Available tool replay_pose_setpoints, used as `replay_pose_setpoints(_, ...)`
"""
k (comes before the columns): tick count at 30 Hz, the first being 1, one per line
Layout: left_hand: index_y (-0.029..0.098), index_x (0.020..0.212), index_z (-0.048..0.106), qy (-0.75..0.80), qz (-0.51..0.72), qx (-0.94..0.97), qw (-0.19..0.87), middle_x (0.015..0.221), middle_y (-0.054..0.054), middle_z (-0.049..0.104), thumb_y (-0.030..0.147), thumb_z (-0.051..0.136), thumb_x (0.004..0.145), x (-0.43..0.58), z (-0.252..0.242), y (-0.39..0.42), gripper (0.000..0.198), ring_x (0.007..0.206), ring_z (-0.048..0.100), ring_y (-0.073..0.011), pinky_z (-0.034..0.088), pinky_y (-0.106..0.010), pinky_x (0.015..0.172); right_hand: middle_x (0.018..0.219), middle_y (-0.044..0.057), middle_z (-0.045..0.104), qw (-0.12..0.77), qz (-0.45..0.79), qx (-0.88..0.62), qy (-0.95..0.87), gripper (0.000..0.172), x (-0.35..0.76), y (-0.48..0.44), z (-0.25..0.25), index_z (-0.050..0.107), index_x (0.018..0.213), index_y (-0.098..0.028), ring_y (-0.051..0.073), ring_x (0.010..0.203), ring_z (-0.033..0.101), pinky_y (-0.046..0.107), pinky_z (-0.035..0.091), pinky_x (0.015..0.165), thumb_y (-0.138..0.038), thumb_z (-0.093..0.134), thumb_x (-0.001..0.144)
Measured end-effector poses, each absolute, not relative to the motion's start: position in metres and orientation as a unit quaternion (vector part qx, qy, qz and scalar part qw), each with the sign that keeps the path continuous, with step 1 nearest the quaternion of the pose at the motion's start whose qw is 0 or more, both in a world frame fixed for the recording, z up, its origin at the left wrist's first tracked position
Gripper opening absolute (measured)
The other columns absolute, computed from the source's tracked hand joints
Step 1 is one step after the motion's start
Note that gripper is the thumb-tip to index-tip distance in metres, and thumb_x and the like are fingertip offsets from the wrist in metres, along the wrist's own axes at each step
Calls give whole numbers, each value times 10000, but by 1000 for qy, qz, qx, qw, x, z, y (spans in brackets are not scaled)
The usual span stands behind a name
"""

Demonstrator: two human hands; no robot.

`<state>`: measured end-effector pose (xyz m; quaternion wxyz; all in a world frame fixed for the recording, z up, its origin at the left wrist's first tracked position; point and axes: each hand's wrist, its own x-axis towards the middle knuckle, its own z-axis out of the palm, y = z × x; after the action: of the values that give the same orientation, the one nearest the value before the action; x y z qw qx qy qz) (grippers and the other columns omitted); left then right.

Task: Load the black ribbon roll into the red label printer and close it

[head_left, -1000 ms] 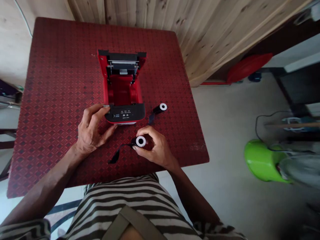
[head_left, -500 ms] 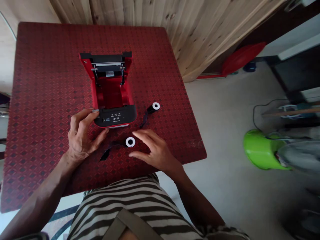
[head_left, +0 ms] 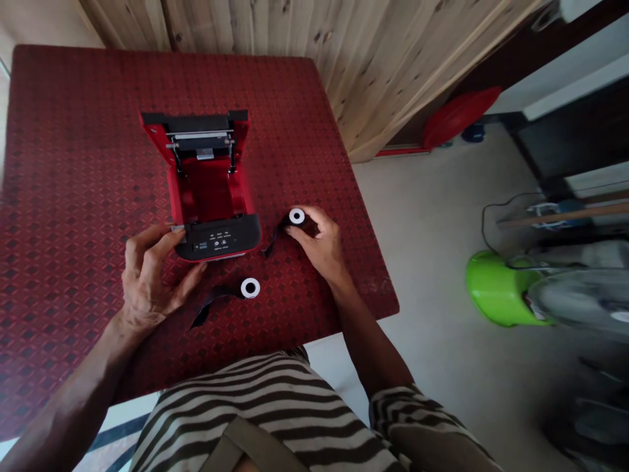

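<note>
A small red and black printer stands open on the red patterned table, its paper bay empty. My left hand grips the printer's front left corner between thumb and fingers. My right hand is closed around a black roll with a white core, to the right of the printer. A second black roll with a white core lies loose in front of the printer, its dark tail trailing to the left.
A wooden plank wall runs behind the table. To the right, on the floor, are a green plastic object, a red object, cables and dark furniture. The table's right edge is close to my right hand.
My right hand let go of the near roll, left it on the table, and moved up and right to close on the far roll. The left hand stayed on the printer.
</note>
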<state>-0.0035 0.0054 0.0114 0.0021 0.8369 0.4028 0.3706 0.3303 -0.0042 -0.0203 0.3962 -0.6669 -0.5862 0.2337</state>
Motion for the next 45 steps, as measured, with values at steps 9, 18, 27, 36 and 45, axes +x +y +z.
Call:
replay_pose_setpoints(9,206,1531,514,390,388,835,15,1361,-130,650,341,796,955,-2,9,3,655,1277,668,-281,646,-418,1067,1346,94,735,282,114,-534,-789,372,292,14,112,672,1355,-236,298,1281,674,521,525,1151,-146,644,995)
replay_pose_setpoints(18,175,1533,491,384,391,836,26,1348,-158,631,317,798,944,-2,5,2,680,1234,674,-266,624,-371,1058,1174,178,750,-30,95,-467,-879,352,214,80,104,714,1216,-82,301,1221,678,422,539,1041,51,482,986)
replay_pose_setpoints(27,205,1573,466,387,388,835,37,1352,-157,629,300,806,932,-1,6,1,731,1206,679,-269,633,-379,1027,1048,130,754,-31,133,-471,-872,252,214,103,84,762,1069,-148,271,998,715,394,552,894,0,586,964)
replay_pose_setpoints(36,174,1565,471,384,400,830,67,1348,-157,657,413,796,944,-5,11,3,741,1233,672,-279,611,-398,1044,1234,103,781,143,176,-410,-884,318,241,74,96,730,1278,-167,256,1190,706,479,551,1098,-66,547,1039)
replay_pose_setpoints(45,197,1502,527,405,398,822,53,1368,-154,622,598,665,1007,-10,75,72,652,1316,590,-310,585,-454,1014,1070,99,770,233,122,-385,-884,164,245,29,86,758,1020,-159,233,1007,654,411,589,971,-122,601,1048)
